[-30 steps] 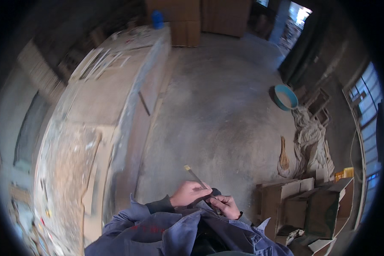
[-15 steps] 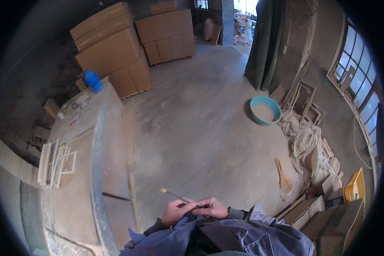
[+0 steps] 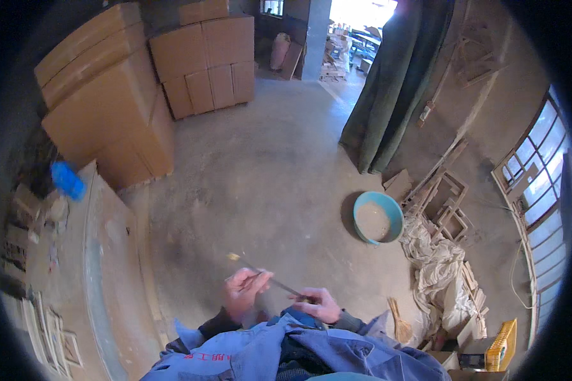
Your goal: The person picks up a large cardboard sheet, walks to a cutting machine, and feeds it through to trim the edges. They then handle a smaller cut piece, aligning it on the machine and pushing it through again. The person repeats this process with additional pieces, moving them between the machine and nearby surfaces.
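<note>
A thin dark rod with a pale yellow tip point(image 3: 279, 285) slants in front of my body, the tip up and to the left. My right hand point(image 3: 322, 306) is closed round its lower end, which the fingers hide. Higher up the rod, my left hand point(image 3: 243, 294) has its fingers curled and drawn together against it, slightly blurred. A gap of bare rod shows between the two hands. Both hands are just above the front of my blue-grey jacket point(image 3: 248, 352), over the concrete floor.
Tall cardboard boxes point(image 3: 108, 120) stand at the far left, by a dusty workbench point(image 3: 117, 254) with a blue bottle point(image 3: 68, 181). To the right are a teal basin point(image 3: 397, 219) of pale material, crumpled sheeting point(image 3: 432, 254), a brush point(image 3: 400, 324) and a yellow crate point(image 3: 502, 346). A green curtain point(image 3: 394, 95) hangs by the doorway.
My hands have drawn apart along the rod, the left moving left and up, the right slightly right. The whole view has shifted, with the bench now farther left and the basin lower.
</note>
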A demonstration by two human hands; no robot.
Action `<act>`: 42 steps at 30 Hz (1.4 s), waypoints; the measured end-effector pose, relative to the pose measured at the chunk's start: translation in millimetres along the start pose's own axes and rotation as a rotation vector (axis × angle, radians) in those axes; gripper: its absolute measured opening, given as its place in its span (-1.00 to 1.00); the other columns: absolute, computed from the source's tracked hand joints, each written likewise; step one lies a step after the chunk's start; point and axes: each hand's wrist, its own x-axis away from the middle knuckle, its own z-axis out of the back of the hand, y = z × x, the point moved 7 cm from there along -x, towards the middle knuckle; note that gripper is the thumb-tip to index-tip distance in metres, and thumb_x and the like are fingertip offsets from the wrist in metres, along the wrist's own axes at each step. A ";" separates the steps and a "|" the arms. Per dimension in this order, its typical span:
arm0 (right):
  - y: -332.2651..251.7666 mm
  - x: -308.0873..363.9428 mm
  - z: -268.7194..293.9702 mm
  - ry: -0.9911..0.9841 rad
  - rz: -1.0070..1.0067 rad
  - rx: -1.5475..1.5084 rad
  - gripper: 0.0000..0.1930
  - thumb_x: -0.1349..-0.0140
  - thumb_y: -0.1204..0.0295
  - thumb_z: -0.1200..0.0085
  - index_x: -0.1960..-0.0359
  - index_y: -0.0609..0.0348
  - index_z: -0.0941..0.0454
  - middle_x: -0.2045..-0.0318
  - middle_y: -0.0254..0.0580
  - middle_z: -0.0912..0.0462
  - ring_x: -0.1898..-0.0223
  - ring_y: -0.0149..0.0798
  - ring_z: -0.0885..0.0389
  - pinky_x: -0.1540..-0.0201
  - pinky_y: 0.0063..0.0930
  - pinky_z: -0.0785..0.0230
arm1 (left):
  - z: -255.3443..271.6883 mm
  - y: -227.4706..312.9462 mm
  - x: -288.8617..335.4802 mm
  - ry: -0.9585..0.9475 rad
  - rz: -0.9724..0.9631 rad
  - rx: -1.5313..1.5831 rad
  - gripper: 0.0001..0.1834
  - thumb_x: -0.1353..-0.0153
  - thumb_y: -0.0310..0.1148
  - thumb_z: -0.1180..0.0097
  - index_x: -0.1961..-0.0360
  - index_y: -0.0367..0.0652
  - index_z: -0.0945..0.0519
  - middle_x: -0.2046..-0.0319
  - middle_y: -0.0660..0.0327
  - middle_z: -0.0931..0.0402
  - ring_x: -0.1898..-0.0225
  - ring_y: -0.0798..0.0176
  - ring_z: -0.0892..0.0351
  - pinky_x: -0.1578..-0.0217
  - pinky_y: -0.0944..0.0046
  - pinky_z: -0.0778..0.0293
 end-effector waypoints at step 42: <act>-451.4 -948.6 781.2 0.347 0.090 0.033 -0.58 -0.16 0.41 -0.09 -0.07 0.29 -0.58 0.09 -0.12 -0.66 0.04 -0.31 -0.58 -0.05 -0.40 -0.43 | -293.7 -61.1 -1340.6 -0.738 0.250 -0.088 -0.85 -0.27 -0.45 -0.22 0.28 -0.37 -0.67 0.40 0.22 -0.67 0.37 0.44 -0.60 0.37 0.40 -0.54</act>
